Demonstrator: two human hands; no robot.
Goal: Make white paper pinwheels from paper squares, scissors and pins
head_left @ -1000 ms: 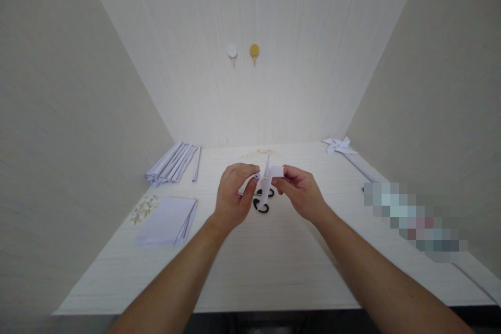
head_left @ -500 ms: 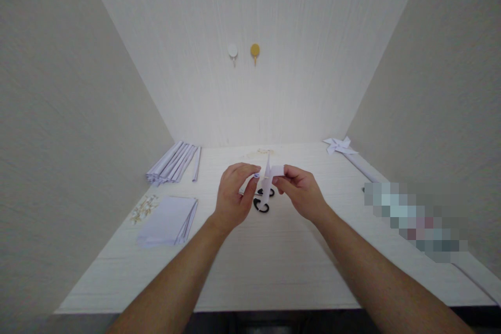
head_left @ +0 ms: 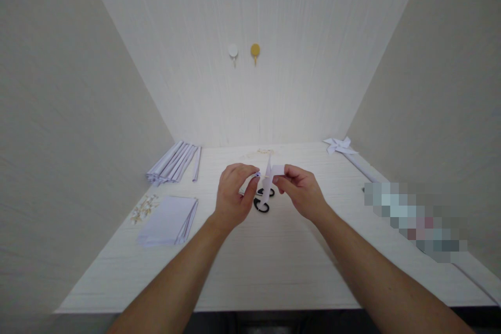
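Both hands were raised above the middle of the tabletop (head_left: 250,276), close together, with a folded paper piece (head_left: 267,183) between them. The right hand (head_left: 300,194) had thumb and forefinger clamped on a short flap at the top of the piece, and its other fingers were curled under. The left hand (head_left: 234,197) faced it, thumb and forefinger pinched together at the piece's left side. Something small and pale seemed to sit at those fingertips, but it was too small to make out. The white piece stood nearly upright, a narrow point rising above the knuckles and its lower end hanging between the two hands.

Directly beneath, a pair of black-handled scissors (head_left: 261,205) lay on the tabletop, partly hidden by the paper. To the left lay a flat stack of white sheets (head_left: 167,222), with a scatter of small golden pins (head_left: 143,209) just beside its far corner. Farther back on the left was a bundle of rolled paper sticks (head_left: 172,162). At the far right corner lay a finished white pinwheel (head_left: 338,145) on its long stick. Two round hooks, one white (head_left: 233,51) and one gold (head_left: 254,50), were fixed to the back wall.
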